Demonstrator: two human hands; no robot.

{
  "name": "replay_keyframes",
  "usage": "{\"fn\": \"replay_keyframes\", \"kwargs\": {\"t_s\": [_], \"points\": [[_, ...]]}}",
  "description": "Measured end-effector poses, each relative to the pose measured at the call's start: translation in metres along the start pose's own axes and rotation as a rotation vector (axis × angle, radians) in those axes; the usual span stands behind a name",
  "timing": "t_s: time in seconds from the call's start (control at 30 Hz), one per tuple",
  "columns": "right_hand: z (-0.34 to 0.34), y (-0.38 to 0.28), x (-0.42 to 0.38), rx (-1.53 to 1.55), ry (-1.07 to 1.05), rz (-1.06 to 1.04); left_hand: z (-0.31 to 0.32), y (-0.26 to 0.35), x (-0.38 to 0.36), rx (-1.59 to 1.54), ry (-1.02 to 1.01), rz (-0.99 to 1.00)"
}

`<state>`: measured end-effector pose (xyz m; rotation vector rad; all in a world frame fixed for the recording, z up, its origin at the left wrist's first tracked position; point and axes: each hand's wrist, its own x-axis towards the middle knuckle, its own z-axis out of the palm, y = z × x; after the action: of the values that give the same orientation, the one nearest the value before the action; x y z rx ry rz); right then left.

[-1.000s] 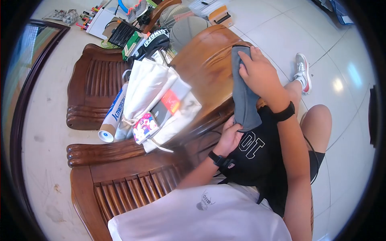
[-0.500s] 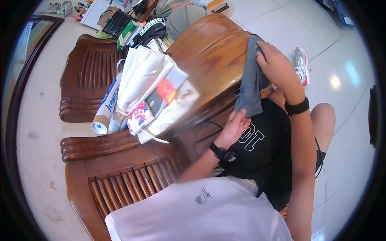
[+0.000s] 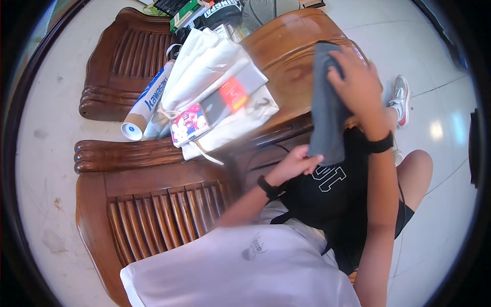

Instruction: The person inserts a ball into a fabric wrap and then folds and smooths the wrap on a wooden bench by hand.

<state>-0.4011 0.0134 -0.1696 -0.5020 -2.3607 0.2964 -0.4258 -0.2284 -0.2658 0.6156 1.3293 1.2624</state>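
A grey cloth [image 3: 328, 110], folded into a long strip, stretches from the edge of the wooden table down over my lap. My left hand [image 3: 300, 162] pinches its near end between thumb and fingers. At the far end, my right hand [image 3: 354, 84] grips the cloth along its right side, thumb on top and some fingers hidden. Beneath the near end lies a black garment with white outlined lettering [image 3: 327, 179], spread over my lap.
On the table [image 3: 286, 43] lie white cloth bags [image 3: 204, 66], a grey pouch with an orange label [image 3: 233, 94] and a colourful rabbit-print box [image 3: 189, 125]. A Kawasaki tube [image 3: 148, 105] leans beside them. Wooden chairs [image 3: 158, 220] stand left.
The grey cloth has turned more upright and shows a broader, flatter face. My left hand still pinches its near end, and my right hand stays at the far end. The head view has shifted.
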Motion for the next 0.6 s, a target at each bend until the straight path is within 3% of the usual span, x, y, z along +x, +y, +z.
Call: {"fn": "replay_keyframes", "kwargs": {"t_s": [0.07, 0.17, 0.27, 0.33, 0.37, 0.43, 0.47, 0.57, 0.6], "points": [[-0.020, 0.027, 0.007, 0.161, -0.198, 0.286, 0.022, 0.009, 0.021, -0.053, -0.118, 0.078], [-0.016, 0.089, -0.004, 0.420, -0.269, 0.471, 0.048, 0.028, 0.049, -0.055, -0.239, 0.123], [-0.005, 0.102, -0.010, 0.456, -0.230, 0.457, 0.065, 0.046, 0.061, -0.008, -0.312, 0.179], [-0.016, 0.071, -0.001, 0.324, -0.242, 0.514, 0.062, 0.054, 0.054, 0.098, -0.313, 0.177], [-0.018, 0.062, 0.001, 0.284, -0.244, 0.511, 0.056, 0.056, 0.044, 0.158, -0.221, 0.160], [-0.015, 0.045, 0.007, 0.228, -0.202, 0.413, 0.020, 0.053, 0.017, 0.738, -0.035, 0.562], [-0.013, 0.037, 0.007, 0.209, -0.160, 0.328, 0.009, 0.080, -0.012, 0.770, 0.044, 0.524], [-0.003, 0.010, 0.007, 0.087, -0.062, 0.081, -0.027, 0.120, -0.067, 1.279, 0.513, 0.694], [0.000, -0.002, 0.008, 0.040, -0.036, -0.015, -0.043, 0.129, -0.080, 1.389, 0.563, 0.553]]}}
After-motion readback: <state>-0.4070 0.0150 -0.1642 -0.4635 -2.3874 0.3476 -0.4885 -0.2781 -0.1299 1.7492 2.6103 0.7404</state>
